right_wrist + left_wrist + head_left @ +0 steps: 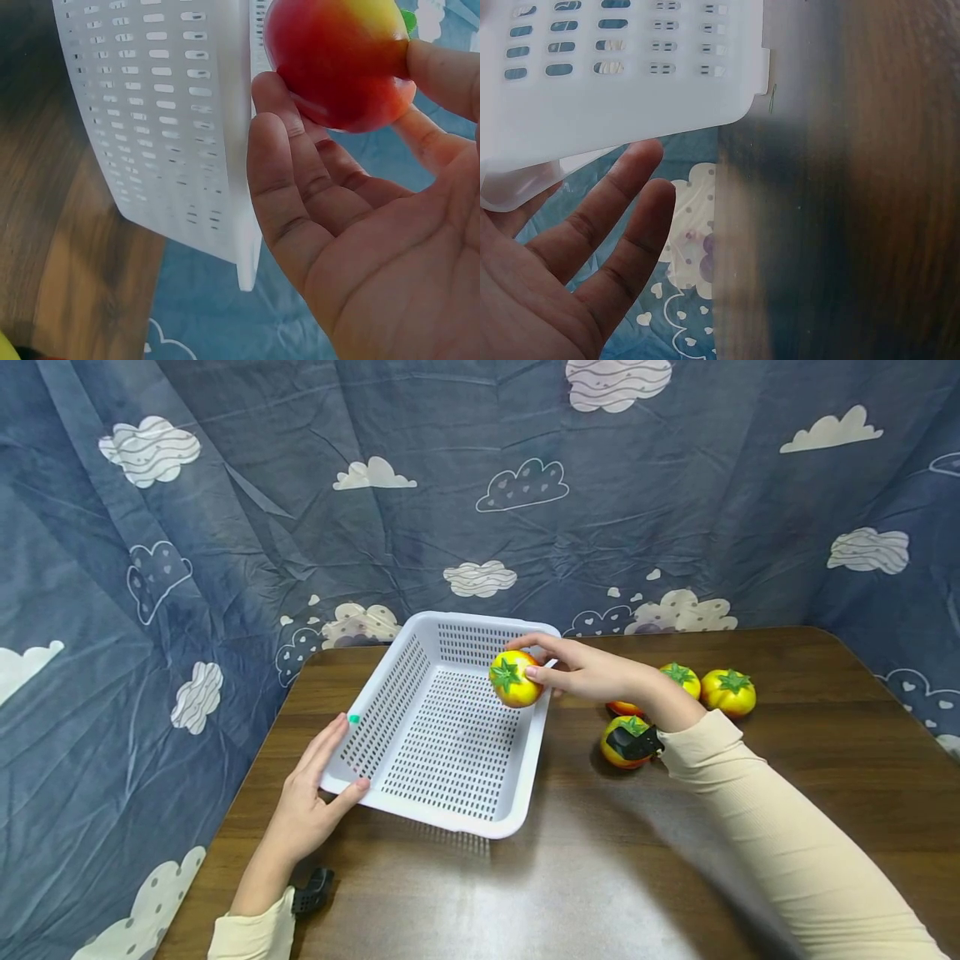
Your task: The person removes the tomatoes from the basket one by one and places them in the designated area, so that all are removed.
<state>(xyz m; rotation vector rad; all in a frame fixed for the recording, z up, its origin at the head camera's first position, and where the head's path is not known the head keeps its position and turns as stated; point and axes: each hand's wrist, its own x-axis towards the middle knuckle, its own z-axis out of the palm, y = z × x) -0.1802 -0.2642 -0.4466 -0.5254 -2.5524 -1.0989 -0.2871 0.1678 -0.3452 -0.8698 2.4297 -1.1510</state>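
Observation:
My right hand (pixel 577 668) holds a yellow and red tomato (pixel 513 681) with a green star-shaped leaf top, between thumb and fingertips. The tomato is above the right side of a white perforated plastic basket (pixel 531 768). In the right wrist view, the red side of this tomato (pixel 337 60) faces the camera, and the little finger is near the basket wall (pixel 157 112). At the basket's near left corner my left hand (pixel 311 806) grips the rim, thumb over the edge. The left wrist view shows two of its fingers (pixel 622 240) extended below the rim, off the basket.
Several similar tomatoes lie on the wooden table (pixel 817 760) right of the basket, among them one near the wrist (pixel 618 756) and one farther right (pixel 729 693). The right forearm partly covers the group. A blue cloud-print cloth (pixel 420 543) hangs behind the table.

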